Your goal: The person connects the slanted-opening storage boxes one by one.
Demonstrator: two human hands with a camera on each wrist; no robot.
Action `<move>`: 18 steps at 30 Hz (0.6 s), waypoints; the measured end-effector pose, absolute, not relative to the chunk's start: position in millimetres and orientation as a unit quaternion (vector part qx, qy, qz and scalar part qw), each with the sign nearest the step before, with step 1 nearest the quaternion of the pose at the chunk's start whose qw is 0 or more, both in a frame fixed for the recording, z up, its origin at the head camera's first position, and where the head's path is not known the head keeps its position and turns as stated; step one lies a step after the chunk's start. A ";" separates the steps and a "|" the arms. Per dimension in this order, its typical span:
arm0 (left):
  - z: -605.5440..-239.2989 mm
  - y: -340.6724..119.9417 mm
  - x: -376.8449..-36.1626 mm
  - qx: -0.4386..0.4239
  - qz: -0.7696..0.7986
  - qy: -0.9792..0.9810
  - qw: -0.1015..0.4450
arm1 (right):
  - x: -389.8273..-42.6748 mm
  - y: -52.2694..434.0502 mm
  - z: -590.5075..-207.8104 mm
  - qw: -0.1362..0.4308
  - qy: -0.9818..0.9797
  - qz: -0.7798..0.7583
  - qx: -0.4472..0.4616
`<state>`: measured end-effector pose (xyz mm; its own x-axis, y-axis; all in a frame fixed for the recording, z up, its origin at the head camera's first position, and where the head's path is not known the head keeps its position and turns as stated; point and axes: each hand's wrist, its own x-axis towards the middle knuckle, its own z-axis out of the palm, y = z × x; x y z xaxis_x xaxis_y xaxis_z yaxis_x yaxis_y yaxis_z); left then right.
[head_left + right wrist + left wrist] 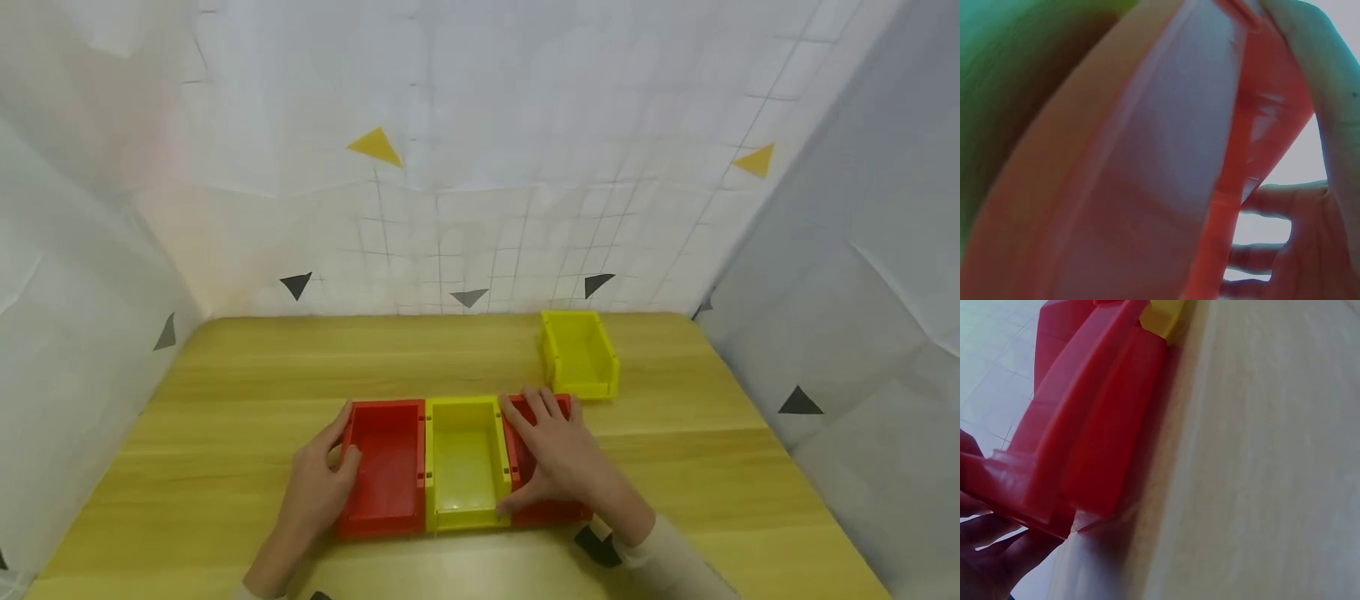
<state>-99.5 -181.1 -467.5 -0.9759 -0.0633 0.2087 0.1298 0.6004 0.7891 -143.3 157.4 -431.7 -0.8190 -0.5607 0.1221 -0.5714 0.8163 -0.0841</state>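
Two red storage bins stand side by side with a yellow bin between them, forming a row on the wooden table. My left hand grips the outer side wall of the left red bin, thumb on the inside and fingers outside; the left wrist view shows fingers beneath its red rim. Spread across the right red bin, my right hand holds it, fingertips at the far rim and thumb by the yellow bin's front right corner. That hand hides much of this bin's interior.
Another yellow bin stands apart at the back right of the table. White sheeting with grid lines and several triangular markers walls in the table's back and sides.
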 end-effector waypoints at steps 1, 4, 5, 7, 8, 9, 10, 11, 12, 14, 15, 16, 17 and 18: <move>-467.7 -181.5 -99.2 -0.017 -0.447 -0.888 0.106 | -142.8 157.2 -431.9 0.043 -0.952 0.060 0.296; -468.1 -182.6 -98.9 -0.016 -0.448 -0.888 0.105 | -143.4 156.4 -431.8 0.040 -0.952 0.066 0.296; -468.3 -183.0 -99.2 -0.017 -0.448 -0.888 0.105 | -144.1 156.2 -432.1 0.040 -0.952 0.065 0.298; -468.4 -184.2 -99.8 -0.018 -0.450 -0.887 0.106 | -146.0 155.5 -432.7 0.043 -0.951 0.062 0.301; -468.1 -184.9 -100.1 -0.018 -0.452 -0.886 0.106 | -146.9 154.9 -433.1 0.048 -0.950 0.060 0.303; -467.9 -185.6 -100.4 -0.018 -0.453 -0.885 0.107 | -147.6 154.2 -433.5 0.053 -0.949 0.058 0.306; -467.9 -186.0 -100.4 -0.018 -0.456 -0.884 0.107 | -147.8 153.9 -433.9 0.057 -0.948 0.055 0.309; -467.7 -186.4 -100.3 -0.017 -0.461 -0.881 0.105 | -147.7 153.7 -434.4 0.060 -0.947 0.053 0.310; -467.6 -186.7 -100.3 -0.016 -0.466 -0.879 0.104 | -147.6 153.4 -434.9 0.061 -0.947 0.051 0.310; -468.4 -187.4 -100.3 -0.014 -0.474 -0.875 0.099 | -146.7 153.1 -436.2 0.060 -0.948 0.049 0.308; -468.8 -187.7 -100.3 -0.012 -0.478 -0.873 0.095 | -146.0 153.0 -436.9 0.055 -0.949 0.048 0.306; -469.1 -188.0 -100.1 -0.010 -0.481 -0.872 0.093 | -145.3 152.8 -437.6 0.050 -0.950 0.048 0.303; -469.7 -188.4 -99.8 -0.008 -0.483 -0.871 0.090 | -144.8 152.7 -438.2 0.046 -0.951 0.051 0.302; -470.0 -188.8 -99.5 -0.006 -0.484 -0.870 0.089 | -144.3 152.6 -438.8 0.043 -0.951 0.053 0.300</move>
